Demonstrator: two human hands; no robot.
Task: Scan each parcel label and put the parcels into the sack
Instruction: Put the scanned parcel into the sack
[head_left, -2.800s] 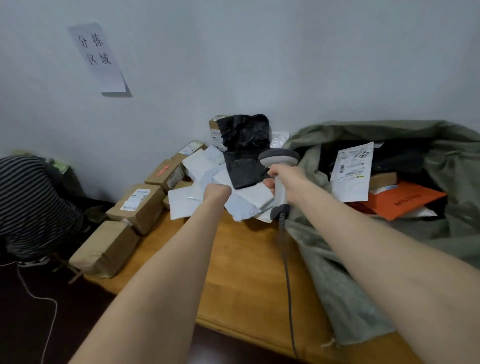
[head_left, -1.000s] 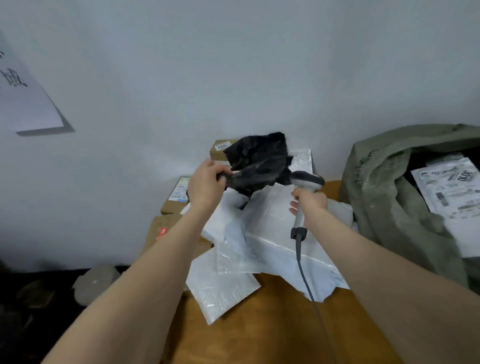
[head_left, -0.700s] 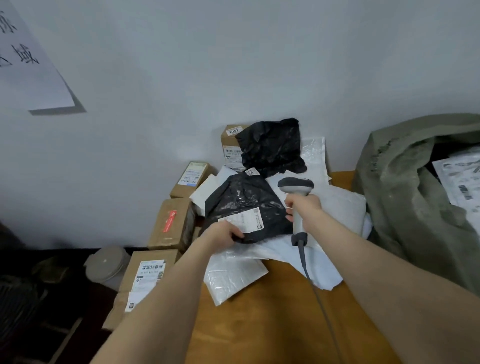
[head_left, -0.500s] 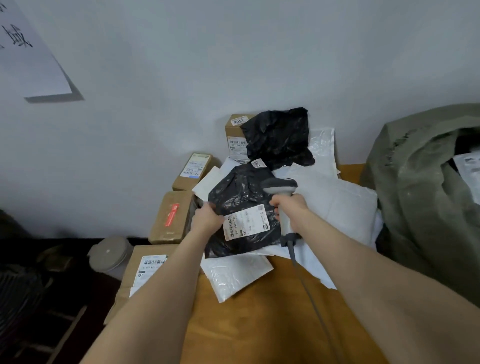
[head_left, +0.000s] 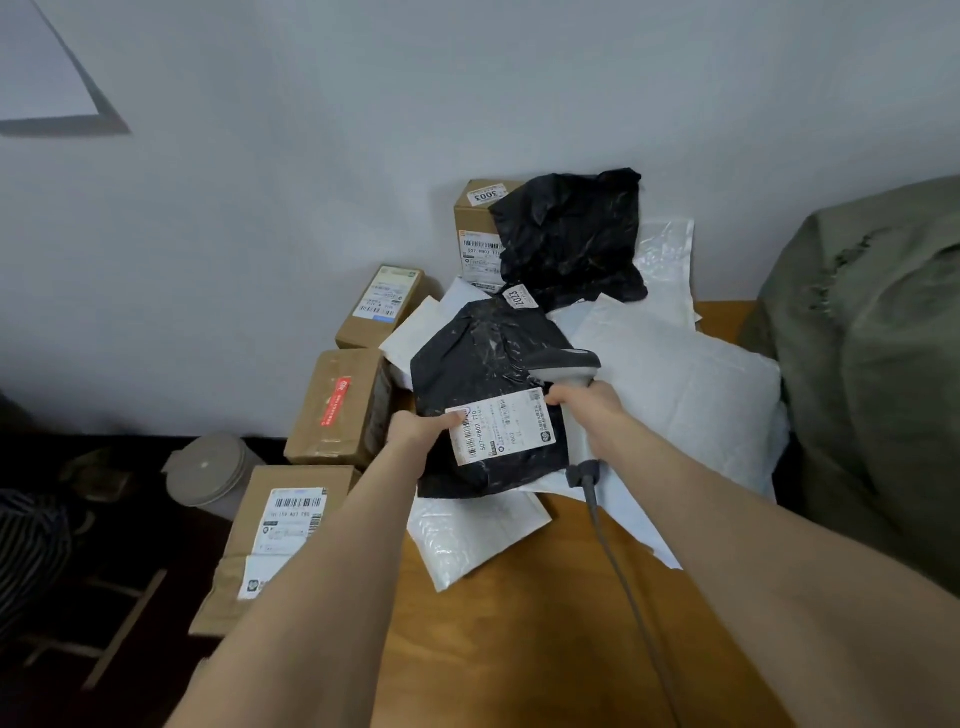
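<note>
My left hand (head_left: 420, 427) grips the left edge of a black plastic parcel (head_left: 480, 364), thumb on its white shipping label (head_left: 503, 427), which faces up. My right hand (head_left: 592, 410) holds a grey corded barcode scanner (head_left: 563, 364) by its handle, its head over the parcel's right side just above the label. The parcel sits raised over a heap of white mailers (head_left: 675, 384) on the wooden table (head_left: 519, 649). The green sack (head_left: 872, 353) stands at the right edge; its opening is out of view.
Another black bag parcel (head_left: 571, 234) leans on a cardboard box (head_left: 475, 228) at the wall. Three cardboard boxes (head_left: 337, 405) line the table's left edge. A grey lidded tub (head_left: 210, 470) sits on the dark floor. The scanner cable (head_left: 623, 587) trails across the table.
My left hand pulled the black parcel off the pile toward me and turned its label up. The scanner in my right hand came over beside the label.
</note>
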